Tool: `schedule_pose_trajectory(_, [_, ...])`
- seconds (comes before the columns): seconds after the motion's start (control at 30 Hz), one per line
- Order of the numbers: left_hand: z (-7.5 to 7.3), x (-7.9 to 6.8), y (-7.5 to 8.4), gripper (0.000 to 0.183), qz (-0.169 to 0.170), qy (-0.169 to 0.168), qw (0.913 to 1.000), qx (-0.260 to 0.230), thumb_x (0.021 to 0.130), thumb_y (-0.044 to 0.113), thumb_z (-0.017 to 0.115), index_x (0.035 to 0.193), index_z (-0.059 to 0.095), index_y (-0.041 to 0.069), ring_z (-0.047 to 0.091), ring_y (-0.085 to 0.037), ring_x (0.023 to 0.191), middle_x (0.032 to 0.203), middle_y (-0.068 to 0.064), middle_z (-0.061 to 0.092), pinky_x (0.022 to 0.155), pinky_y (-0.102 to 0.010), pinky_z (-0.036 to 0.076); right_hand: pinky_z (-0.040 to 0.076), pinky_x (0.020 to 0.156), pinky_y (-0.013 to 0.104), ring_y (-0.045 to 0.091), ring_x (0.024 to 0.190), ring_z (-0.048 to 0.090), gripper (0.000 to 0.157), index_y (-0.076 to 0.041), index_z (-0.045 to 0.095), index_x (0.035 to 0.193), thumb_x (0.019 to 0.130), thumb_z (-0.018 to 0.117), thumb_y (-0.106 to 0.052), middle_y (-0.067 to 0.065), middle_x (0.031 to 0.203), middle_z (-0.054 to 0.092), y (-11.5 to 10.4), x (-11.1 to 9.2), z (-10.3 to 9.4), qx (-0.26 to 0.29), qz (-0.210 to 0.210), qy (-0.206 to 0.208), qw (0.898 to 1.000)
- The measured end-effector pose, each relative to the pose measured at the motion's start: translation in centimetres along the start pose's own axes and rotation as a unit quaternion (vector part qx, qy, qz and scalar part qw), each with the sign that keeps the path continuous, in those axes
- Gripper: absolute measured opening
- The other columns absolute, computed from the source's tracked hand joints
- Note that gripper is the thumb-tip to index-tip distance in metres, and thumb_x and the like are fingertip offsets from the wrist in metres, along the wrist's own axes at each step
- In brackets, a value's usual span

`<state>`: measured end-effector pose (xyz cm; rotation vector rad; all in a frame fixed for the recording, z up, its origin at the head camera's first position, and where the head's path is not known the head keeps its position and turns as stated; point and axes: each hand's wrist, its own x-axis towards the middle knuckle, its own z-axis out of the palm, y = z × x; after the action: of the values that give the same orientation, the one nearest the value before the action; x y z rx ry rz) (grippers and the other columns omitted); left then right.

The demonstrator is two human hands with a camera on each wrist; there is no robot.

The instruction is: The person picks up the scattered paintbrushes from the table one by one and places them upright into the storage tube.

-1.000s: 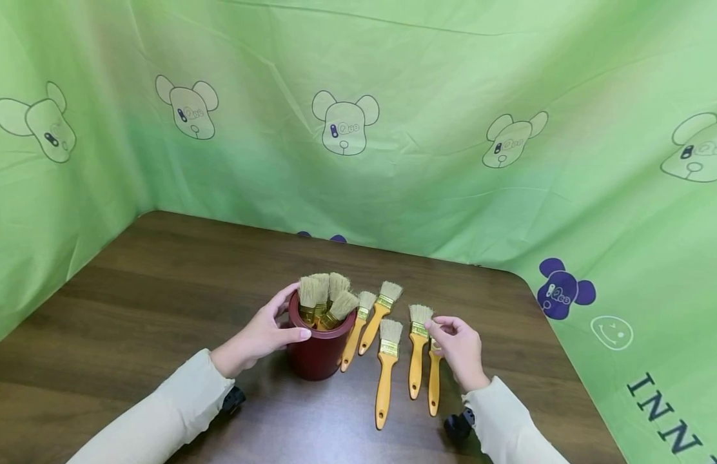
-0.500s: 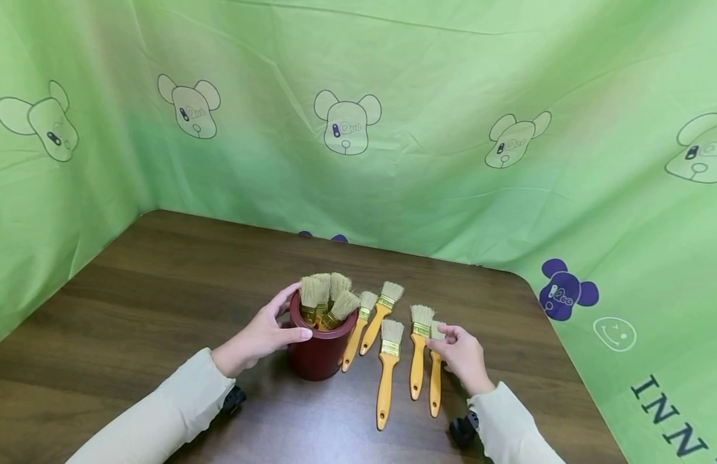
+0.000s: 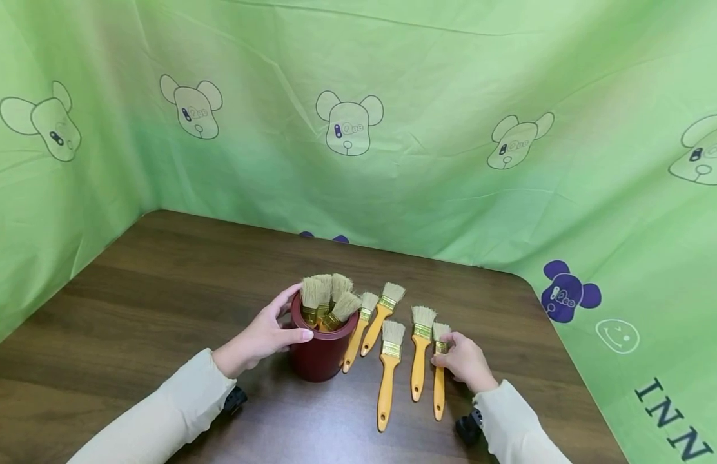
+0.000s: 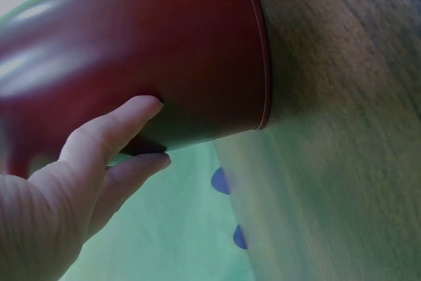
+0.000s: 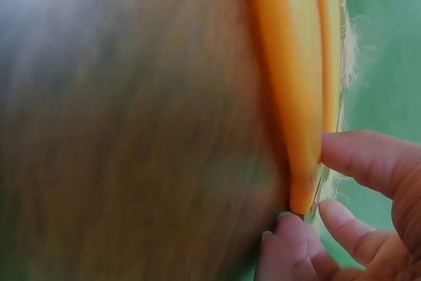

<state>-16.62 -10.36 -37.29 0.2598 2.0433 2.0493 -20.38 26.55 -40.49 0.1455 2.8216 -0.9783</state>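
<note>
In the head view my left hand (image 3: 264,335) grips the dark red bucket (image 3: 319,354), its thumb at the front rim and fingers round the far side. Several paintbrushes (image 3: 345,308) stand in the bucket with bristles up. The left wrist view shows fingertips (image 4: 146,103) against the red wall (image 4: 191,44). My right hand (image 3: 467,362) pinches the rightmost paintbrush (image 3: 439,386) near its metal band; this brush lies on the table, bristles away from me. Close up in the right wrist view, the thumb (image 5: 362,156) touches one side of the orange handle (image 5: 289,83), with fingers at its other side.
More paintbrushes with orange handles lie between bucket and right hand: one (image 3: 420,361) beside the pinched brush, one (image 3: 386,386) nearer me, and two (image 3: 373,335) close to the bucket. Behind the brown table (image 3: 178,277) hangs a green printed cloth (image 3: 265,161).
My right hand has come down and toward me from the bristle end onto the rightmost paintbrush, which has turned slightly. The left hand keeps its hold on the bucket.
</note>
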Motion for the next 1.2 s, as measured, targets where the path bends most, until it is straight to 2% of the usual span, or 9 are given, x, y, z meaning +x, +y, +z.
schedule_pose_trajectory(0.13, [0.0, 0.0, 0.0, 0.088, 0.001, 0.000, 1.0000, 0.004, 0.082, 0.008, 0.073, 0.152, 0.019, 0.011, 0.046, -0.046, 0.122, 0.143, -0.031, 0.030, 0.074, -0.045, 0.053, 0.046, 0.053, 0.031, 0.017, 0.058, 0.051, 0.052, 0.010, 0.054, 0.114, 0.069, 0.076, -0.002, 0.007, 0.076, 0.056, 0.3, 0.1, -0.4, -0.019, -0.027, -0.006, 0.999])
schedule_pose_trajectory(0.27, [-0.1, 0.0, 0.1, 0.088, 0.002, 0.002, 1.0000, 0.008, 0.082, 0.008, 0.074, 0.152, 0.019, 0.011, 0.048, -0.044, 0.120, 0.143, -0.030, 0.031, 0.071, -0.041, 0.052, 0.043, 0.057, 0.031, 0.017, 0.062, 0.051, 0.061, 0.013, 0.050, 0.122, 0.067, 0.075, 0.002, 0.006, 0.078, 0.058, 0.8, 0.2, -1.0, -0.016, -0.051, -0.026, 0.998])
schedule_pose_trajectory(0.43, [-0.1, -0.1, 0.0, 0.089, 0.005, 0.001, 1.0000, 0.006, 0.082, 0.008, 0.074, 0.152, 0.019, 0.010, 0.046, -0.045, 0.121, 0.143, -0.031, 0.030, 0.073, -0.042, 0.053, 0.043, 0.058, 0.031, 0.018, 0.066, 0.050, 0.062, 0.014, 0.052, 0.120, 0.062, 0.072, 0.009, 0.006, 0.078, 0.056, 1.7, 0.5, -1.9, -0.018, -0.076, -0.045, 0.996])
schedule_pose_trajectory(0.53, [-0.1, -0.1, -0.1, 0.089, 0.008, 0.000, 1.0000, 0.001, 0.082, 0.007, 0.074, 0.152, 0.019, 0.009, 0.045, -0.046, 0.122, 0.143, -0.031, 0.030, 0.077, -0.043, 0.052, 0.043, 0.060, 0.032, 0.019, 0.068, 0.050, 0.067, 0.015, 0.048, 0.124, 0.064, 0.075, 0.006, 0.007, 0.079, 0.057, 2.2, 0.7, -2.3, -0.024, -0.078, -0.048, 0.996])
schedule_pose_trajectory(0.63, [0.0, 0.0, -0.2, 0.089, 0.013, -0.002, 0.9999, -0.002, 0.082, 0.007, 0.074, 0.152, 0.019, 0.008, 0.045, -0.047, 0.121, 0.143, -0.032, 0.029, 0.081, -0.042, 0.052, 0.042, 0.061, 0.033, 0.020, 0.068, 0.050, 0.070, 0.014, 0.046, 0.127, 0.068, 0.079, -0.005, 0.007, 0.079, 0.056, 2.5, 0.7, -2.5, -0.039, -0.070, -0.041, 0.996])
schedule_pose_trajectory(0.73, [0.0, 0.0, -0.2, 0.089, 0.015, -0.002, 0.9999, -0.005, 0.082, 0.006, 0.074, 0.152, 0.018, 0.007, 0.046, -0.047, 0.121, 0.143, -0.032, 0.029, 0.082, -0.042, 0.051, 0.040, 0.061, 0.032, 0.019, 0.067, 0.048, 0.064, 0.012, 0.052, 0.121, 0.071, 0.080, -0.016, 0.006, 0.078, 0.053, 2.7, 0.8, -2.5, -0.062, -0.064, -0.030, 0.996])
schedule_pose_trajectory(0.83, [0.0, 0.0, -0.2, 0.089, 0.012, -0.001, 0.9999, -0.007, 0.082, 0.006, 0.074, 0.152, 0.019, 0.008, 0.046, -0.047, 0.121, 0.143, -0.031, 0.029, 0.081, -0.042, 0.052, 0.039, 0.060, 0.031, 0.018, 0.064, 0.047, 0.055, 0.010, 0.059, 0.113, 0.072, 0.079, -0.020, 0.005, 0.073, 0.052, 2.7, 0.8, -2.3, -0.074, -0.063, -0.023, 0.995])
schedule_pose_trajectory(1.07, [0.0, 0.2, -0.3, 0.089, 0.011, -0.007, 0.9999, -0.011, 0.082, 0.007, 0.073, 0.152, 0.017, 0.008, 0.045, -0.047, 0.121, 0.144, -0.032, 0.028, 0.082, -0.043, 0.051, 0.040, 0.059, 0.031, 0.016, 0.063, 0.047, 0.041, 0.008, 0.066, 0.105, 0.071, 0.077, -0.012, 0.002, 0.070, 0.055, 2.1, 0.8, -2.1, -0.084, -0.048, -0.033, 0.995])
schedule_pose_trajectory(1.2, [-0.1, 0.2, -0.2, 0.089, 0.004, -0.002, 1.0000, -0.005, 0.083, 0.007, 0.073, 0.152, 0.018, 0.009, 0.044, -0.048, 0.122, 0.144, -0.031, 0.028, 0.081, -0.045, 0.051, 0.042, 0.060, 0.032, 0.017, 0.064, 0.049, 0.034, 0.005, 0.068, 0.099, 0.069, 0.076, -0.009, 0.004, 0.075, 0.059, 1.6, 1.0, -1.9, -0.093, -0.048, -0.034, 0.994])
